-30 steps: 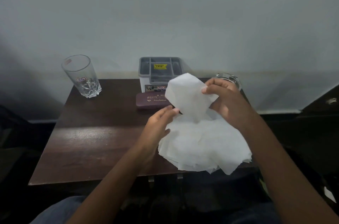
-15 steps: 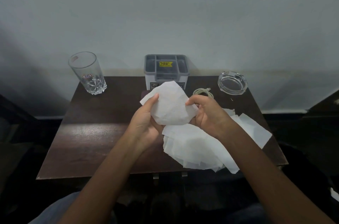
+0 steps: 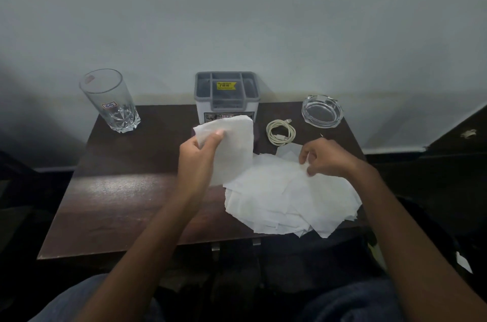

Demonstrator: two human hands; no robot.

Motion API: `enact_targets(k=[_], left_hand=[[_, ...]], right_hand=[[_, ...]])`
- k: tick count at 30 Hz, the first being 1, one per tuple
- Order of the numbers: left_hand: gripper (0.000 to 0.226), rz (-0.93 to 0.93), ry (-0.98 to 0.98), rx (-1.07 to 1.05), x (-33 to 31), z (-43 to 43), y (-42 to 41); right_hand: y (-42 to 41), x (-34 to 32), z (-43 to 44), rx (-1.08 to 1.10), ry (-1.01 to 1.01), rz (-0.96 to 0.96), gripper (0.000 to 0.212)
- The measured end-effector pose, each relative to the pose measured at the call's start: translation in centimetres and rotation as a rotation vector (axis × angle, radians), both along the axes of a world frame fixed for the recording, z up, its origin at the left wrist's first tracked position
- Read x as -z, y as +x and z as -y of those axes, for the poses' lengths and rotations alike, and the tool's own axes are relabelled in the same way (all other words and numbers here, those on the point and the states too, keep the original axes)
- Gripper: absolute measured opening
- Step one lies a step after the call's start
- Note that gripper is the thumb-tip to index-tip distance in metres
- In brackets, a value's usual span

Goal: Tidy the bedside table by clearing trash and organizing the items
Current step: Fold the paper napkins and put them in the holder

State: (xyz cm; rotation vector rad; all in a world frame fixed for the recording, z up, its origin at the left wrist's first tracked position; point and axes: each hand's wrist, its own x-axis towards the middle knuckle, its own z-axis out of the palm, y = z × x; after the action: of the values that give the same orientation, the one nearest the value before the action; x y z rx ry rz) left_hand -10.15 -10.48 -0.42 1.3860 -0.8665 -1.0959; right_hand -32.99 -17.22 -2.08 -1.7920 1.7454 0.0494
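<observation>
My left hand (image 3: 200,155) holds a white tissue (image 3: 232,147) upright above the dark wooden bedside table (image 3: 126,190), thumb pressed on its top edge. A loose pile of white tissues (image 3: 284,203) covers the table's front right part and hangs over the front edge. My right hand (image 3: 324,158) rests on the back of that pile and pinches the edge of one sheet between its fingertips. The held tissue hides the front of the grey organizer box (image 3: 226,95) and most of a dark case behind it.
An empty drinking glass (image 3: 110,102) stands at the back left corner. A coiled white cable (image 3: 280,132) lies right of the organizer, and a glass ashtray (image 3: 322,110) sits at the back right. A wall runs right behind the table. My knees are below the front edge.
Both hands held one tissue together; now my left hand alone holds it, raised and moved left. My right hand has let go and dropped to the pile, pinching another sheet.
</observation>
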Motion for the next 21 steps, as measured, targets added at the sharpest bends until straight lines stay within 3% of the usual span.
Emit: enact_targets(k=[5,11,21], left_hand=[[0.012,-0.316,0.216,-0.013,0.5,0.4,0.8],[0.016,-0.298,0.264,0.004,1.2,0.7,1.6],[0.015,-0.289,0.32,0.084,1.1,0.5,0.8]], right_hand=[[0.7,1.2,-0.1,-0.059,0.012,-0.05,0.026],[0.4,-0.6,0.2,-0.075,-0.008,0.05,0.022],[2.3,-5.0,-0.9,-0.197,0.177,0.628,0.02]])
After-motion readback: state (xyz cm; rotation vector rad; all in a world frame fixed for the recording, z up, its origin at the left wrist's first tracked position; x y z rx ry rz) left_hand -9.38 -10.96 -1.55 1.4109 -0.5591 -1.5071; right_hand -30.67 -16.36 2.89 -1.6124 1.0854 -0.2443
